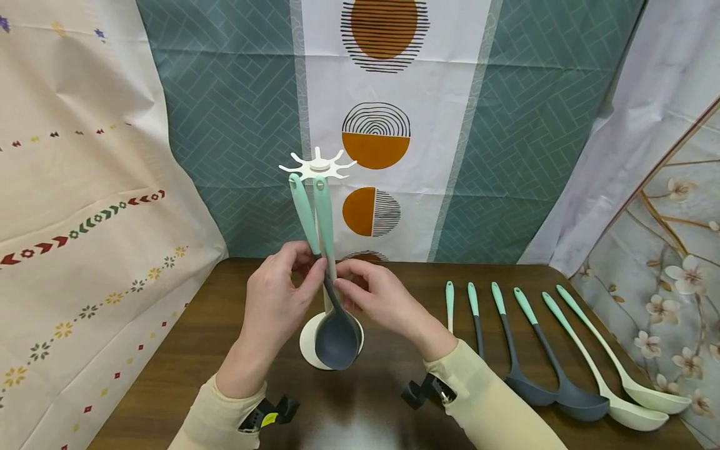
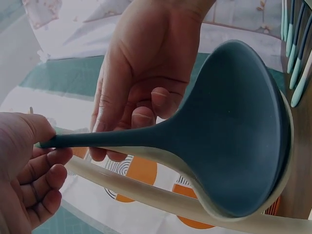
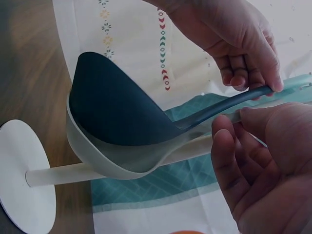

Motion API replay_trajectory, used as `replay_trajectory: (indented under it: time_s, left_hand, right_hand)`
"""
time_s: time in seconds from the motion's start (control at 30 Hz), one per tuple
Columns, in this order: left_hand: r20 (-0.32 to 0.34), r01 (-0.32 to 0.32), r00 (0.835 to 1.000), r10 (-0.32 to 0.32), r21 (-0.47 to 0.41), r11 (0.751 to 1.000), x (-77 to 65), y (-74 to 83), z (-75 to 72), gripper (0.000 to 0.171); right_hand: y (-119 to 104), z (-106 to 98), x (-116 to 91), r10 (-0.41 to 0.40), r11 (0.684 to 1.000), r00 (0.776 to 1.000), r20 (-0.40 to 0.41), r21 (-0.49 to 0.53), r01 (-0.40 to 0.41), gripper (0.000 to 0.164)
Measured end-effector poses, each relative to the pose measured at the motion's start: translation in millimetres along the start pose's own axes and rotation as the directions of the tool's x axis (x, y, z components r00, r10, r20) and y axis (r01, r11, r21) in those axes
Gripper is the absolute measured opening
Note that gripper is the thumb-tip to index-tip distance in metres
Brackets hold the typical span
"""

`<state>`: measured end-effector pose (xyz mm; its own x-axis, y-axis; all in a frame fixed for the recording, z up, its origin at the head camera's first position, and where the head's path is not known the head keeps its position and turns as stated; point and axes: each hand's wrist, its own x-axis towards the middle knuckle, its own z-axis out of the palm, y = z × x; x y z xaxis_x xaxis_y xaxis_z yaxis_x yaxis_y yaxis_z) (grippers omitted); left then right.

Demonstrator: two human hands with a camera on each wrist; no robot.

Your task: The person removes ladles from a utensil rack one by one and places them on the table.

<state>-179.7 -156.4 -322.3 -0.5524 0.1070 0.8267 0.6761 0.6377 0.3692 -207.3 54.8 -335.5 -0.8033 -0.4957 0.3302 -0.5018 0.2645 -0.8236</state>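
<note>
A dark grey ladle (image 1: 337, 340) with a mint handle leans in front of a white utensil stand (image 1: 319, 165). My left hand (image 1: 278, 297) pinches its shaft just below the mint part. Nested behind its bowl is a cream ladle (image 3: 119, 163), its mint handle upright beside the post in the head view. My right hand (image 1: 382, 294) pinches the cream ladle's shaft between thumb and fingers. Both handle tops reach just under the stand's star-shaped hooks. In the right wrist view, the cream bowl overlaps the stand's post (image 3: 63, 174).
The stand's round base (image 1: 310, 344) rests on the brown wooden table (image 1: 185, 375). Along the right lie several more mint-handled utensils, among them a dark ladle (image 1: 582, 403) and a cream ladle (image 1: 635, 415); my right sleeve (image 1: 495, 400) covers some of their ends. Patterned cloths hang around the table.
</note>
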Motion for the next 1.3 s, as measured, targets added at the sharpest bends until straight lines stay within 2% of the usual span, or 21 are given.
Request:
replay_trajectory:
  time_s: [0.33,0.57,0.9,1.2,1.3]
  left_hand:
    - [-0.029,-0.001,1.000,0.001,-0.010,1.000,0.2,2.5,-3.4,0.025]
    - [-0.030,0.014,0.999,-0.014,-0.006,1.000,-0.2,3.8,-4.3,0.025]
    - [-0.031,0.028,0.999,-0.027,0.013,1.000,0.3,4.4,-5.6,0.026]
    - [-0.006,0.011,1.000,-0.011,0.059,0.998,1.4,-0.9,-3.4,0.024]
    - [-0.004,0.009,1.000,-0.008,0.063,0.998,1.1,-2.0,-3.3,0.023]
  right_hand:
    - [0.7,-2.2,-4.7,0.010,0.999,0.997,-0.075,-0.042,-0.013,0.017]
    - [4.7,-4.0,-5.0,0.017,0.999,0.995,-0.100,-0.025,-0.020,0.018]
    - [5.0,-6.9,-8.1,0.018,0.998,0.989,-0.150,-0.055,-0.027,0.017]
    - [0.9,-1.3,-9.4,0.001,0.999,0.991,-0.135,-0.042,-0.007,0.015]
    - [1.4,0.4,-9.6,-0.001,0.999,0.988,-0.157,-0.050,-0.007,0.015]
